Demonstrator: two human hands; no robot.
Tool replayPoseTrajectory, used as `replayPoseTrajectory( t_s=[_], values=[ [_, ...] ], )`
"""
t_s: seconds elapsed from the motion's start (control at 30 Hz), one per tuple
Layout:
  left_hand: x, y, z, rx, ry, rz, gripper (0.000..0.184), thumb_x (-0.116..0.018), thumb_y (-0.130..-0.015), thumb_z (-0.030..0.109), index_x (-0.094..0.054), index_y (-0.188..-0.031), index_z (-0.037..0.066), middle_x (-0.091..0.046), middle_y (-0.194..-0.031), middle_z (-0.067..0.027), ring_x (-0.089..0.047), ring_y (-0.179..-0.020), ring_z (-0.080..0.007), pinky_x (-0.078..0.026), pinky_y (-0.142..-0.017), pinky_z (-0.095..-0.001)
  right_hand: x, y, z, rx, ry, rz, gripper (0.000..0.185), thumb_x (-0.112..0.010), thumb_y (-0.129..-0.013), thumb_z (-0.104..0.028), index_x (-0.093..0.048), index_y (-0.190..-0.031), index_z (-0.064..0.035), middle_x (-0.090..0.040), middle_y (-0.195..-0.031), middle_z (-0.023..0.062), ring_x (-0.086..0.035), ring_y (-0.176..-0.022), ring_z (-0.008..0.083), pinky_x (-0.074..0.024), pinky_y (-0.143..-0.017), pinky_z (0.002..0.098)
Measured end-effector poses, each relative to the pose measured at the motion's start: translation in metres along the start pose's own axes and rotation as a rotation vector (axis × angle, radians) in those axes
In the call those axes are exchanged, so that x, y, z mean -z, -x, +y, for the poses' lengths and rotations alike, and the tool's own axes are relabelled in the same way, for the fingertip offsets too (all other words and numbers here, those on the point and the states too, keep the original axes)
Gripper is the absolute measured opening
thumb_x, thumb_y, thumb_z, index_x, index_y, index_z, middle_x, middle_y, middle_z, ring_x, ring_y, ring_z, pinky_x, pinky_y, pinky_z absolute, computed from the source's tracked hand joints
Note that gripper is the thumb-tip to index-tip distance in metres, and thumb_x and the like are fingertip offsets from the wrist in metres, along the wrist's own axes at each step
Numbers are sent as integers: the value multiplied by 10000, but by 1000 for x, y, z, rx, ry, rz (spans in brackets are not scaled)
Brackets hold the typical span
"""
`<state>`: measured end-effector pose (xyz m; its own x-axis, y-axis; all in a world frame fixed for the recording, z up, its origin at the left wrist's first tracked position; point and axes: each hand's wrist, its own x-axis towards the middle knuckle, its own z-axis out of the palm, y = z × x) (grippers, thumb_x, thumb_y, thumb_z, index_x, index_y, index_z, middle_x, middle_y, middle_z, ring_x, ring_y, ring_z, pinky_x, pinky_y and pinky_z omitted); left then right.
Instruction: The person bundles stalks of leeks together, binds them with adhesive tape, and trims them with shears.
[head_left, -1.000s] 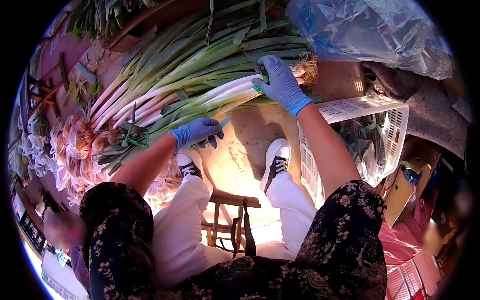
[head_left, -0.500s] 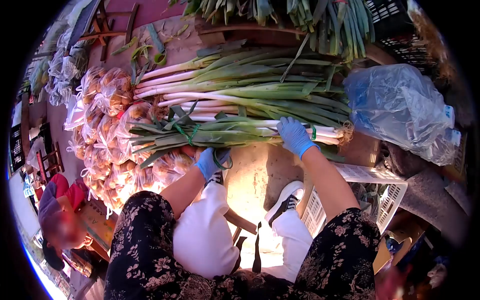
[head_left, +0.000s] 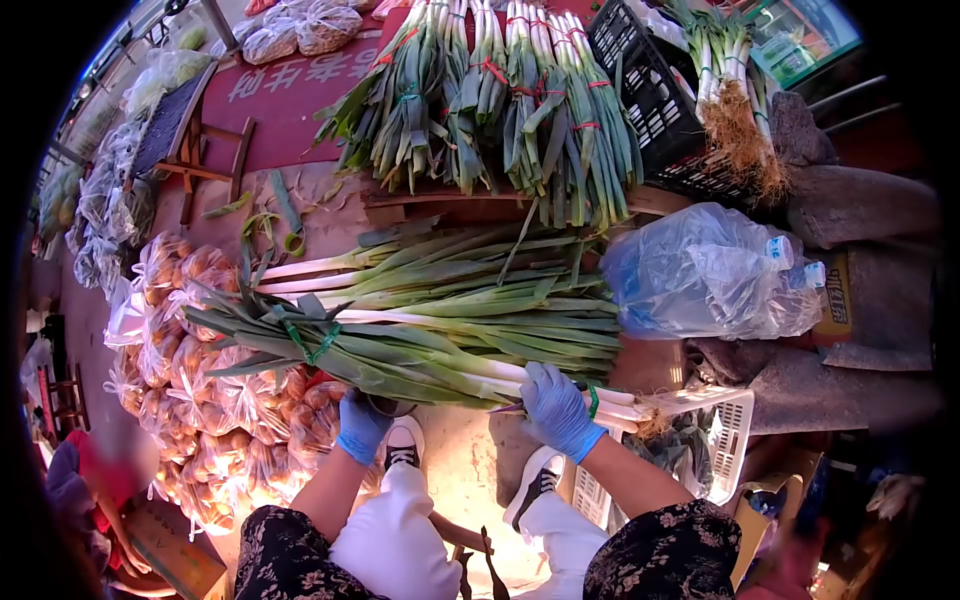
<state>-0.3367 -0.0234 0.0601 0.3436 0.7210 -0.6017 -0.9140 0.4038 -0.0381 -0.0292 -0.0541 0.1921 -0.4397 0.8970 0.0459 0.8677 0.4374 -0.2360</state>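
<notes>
The leek bundle (head_left: 437, 366), mid-frame, looks heavy, with floppy leaves (head_left: 375, 366). The right hand (head_left: 557, 408) curls round its white stems (head_left: 497, 371), likely the stiffest hold; the left hand (head_left: 362, 427) is underneath, grip too hidden to tell.

Left hand (head_left: 364, 425) and right hand (head_left: 560, 408) both gloved in plain light blue; leek bundle (head_left: 430, 370) white at the stalks, grading to deep green leaves; its ties (head_left: 310, 343) bright green; roots (head_left: 657, 420) pale tan; upper leek bunches (head_left: 490, 100) white to dark green, several bound in red; sleeves (head_left: 660, 545) black with pale floral print; trousers (head_left: 410, 540) white; shoes (head_left: 535, 485) black and white; crate (head_left: 735, 440) white; ground sheet (head_left: 270, 85) dark red, lettered in white.
</notes>
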Motion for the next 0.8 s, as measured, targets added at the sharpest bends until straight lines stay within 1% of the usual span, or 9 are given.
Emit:
replayPoseTrajectory(
  t_s=[0.1,0.23,0.37,0.43,0.63,0.7,0.73,0.77,0.8],
  values=[
    [-54,-6,13,-79,-174,-171,380,-391,-869,228,-461,-1181,22,-510,-1191,-145,-497,-1089,-278,-372,-964,-438,18,-12,-6,-74,-68,177,492,-690,-500,-166,-423,-883,-9,-458,-987,188,-482,-860,330,-442,-701,408],
    [-59,-28,22,-99,-496,-305,367,-448,-865,211,-452,-1181,24,-534,-1138,-123,-531,-1035,-261,-413,-931,-399,4,-24,-31,-298,-502,97,562,-728,-530,-210,-417,-960,-22,-481,-924,163,-497,-805,311,-440,-699,390],
    [-63,-35,-4,39,-210,-214,336,-408,-889,210,-457,-1170,31,-536,-1135,-119,-518,-1050,-244,-419,-920,-369,-50,-39,-50,-397,-785,88,558,-724,-572,-240,-418,-988,-27,-488,-863,155,-504,-768,294,-437,-695,380],
    [-47,-46,1,95,-160,-174,360,-342,-909,216,-420,-1204,25,-500,-1183,-134,-497,-1078,-259,-410,-921,-399,-74,-47,-59,-401,-726,69,558,-727,-576,-246,-414,-977,-18,-487,-857,155,-507,-769,290,-432,-699,381],
    [-43,-51,50,-233,-141,-104,349,-317,-916,191,-423,-1191,4,-508,-1170,-135,-517,-1033,-262,-406,-923,-383,-122,-103,-98,-398,-622,94,548,-747,-576,-255,-416,-937,-9,-507,-836,163,-518,-757,296,-431,-700,381],
    [-39,-56,95,-549,-694,-211,311,-352,-904,120,-425,-1183,3,-515,-1151,-121,-522,-1018,-228,-419,-902,-345,-136,-140,-120,-374,-713,116,554,-747,-606,-294,-408,-935,-5,-505,-836,174,-515,-772,296,-423,-706,391],
    [-55,-49,117,-482,-473,-204,313,-410,-870,24,-420,-1181,-2,-514,-1141,-109,-521,-1009,-201,-423,-889,-316,-143,-159,-133,-377,-833,85,551,-739,-628,-315,-406,-935,-1,-507,-834,180,-518,-771,299,-423,-701,391],
    [-55,-51,150,-618,-741,-217,345,-434,-845,-24,-412,-1188,-6,-503,-1158,-109,-518,-1012,-201,-423,-886,-309,-151,-175,-146,-377,-957,57,550,-731,-650,-335,-405,-936,3,-509,-832,186,-521,-769,302,-423,-696,390],
    [-56,-48,182,-847,-1362,-184,342,-421,-849,-23,-408,-1190,-10,-497,-1166,-109,-516,-1016,-199,-419,-891,-306,-161,-189,-160,-335,-996,85,524,-716,-672,-338,-411,-928,1,-509,-807,174,-520,-738,287,-427,-678,377]
  ],
)
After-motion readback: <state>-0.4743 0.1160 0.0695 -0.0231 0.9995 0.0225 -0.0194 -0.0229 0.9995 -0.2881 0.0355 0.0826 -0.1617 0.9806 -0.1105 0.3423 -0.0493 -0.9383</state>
